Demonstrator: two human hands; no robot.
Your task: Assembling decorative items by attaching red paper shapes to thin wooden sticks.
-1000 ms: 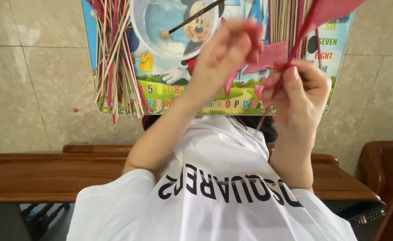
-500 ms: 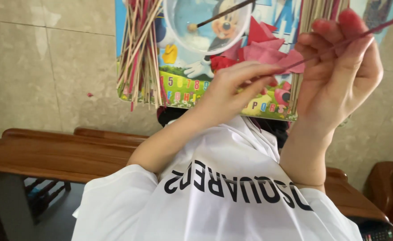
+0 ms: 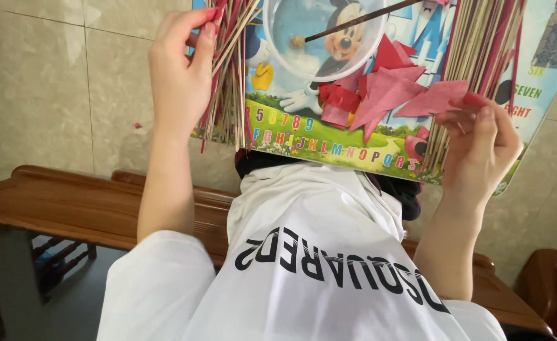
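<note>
1. Your left hand is up at the left bundle of thin sticks. Thumb and forefinger are pinched shut on the top end of one red-tipped stick; the other fingers curl loosely behind.

2. Your right hand is at the right side. Thumb and fingers are nearly closed on the corner of a pink paper piece; the grip is light and only at the edge.

3. More pink and red paper pieces lie in a loose heap on the colourful picture board, just below a clear plastic bowl with a dark stick resting in it.

4. A second bundle of sticks lies along the board's right edge, touching your right fingers.

5. Handling, as judged: the sticks look light, stiff and brittle. Take one near its end, as your left hand does, and draw it out along its length so that its neighbours do not drag with it.

6. The paper looks featherweight, soft and easily creased. Hold it by a corner with flat fingertips; a hard pinch would likely crumple it.

7. The board sits on your lap, with a wooden bench behind.
</note>
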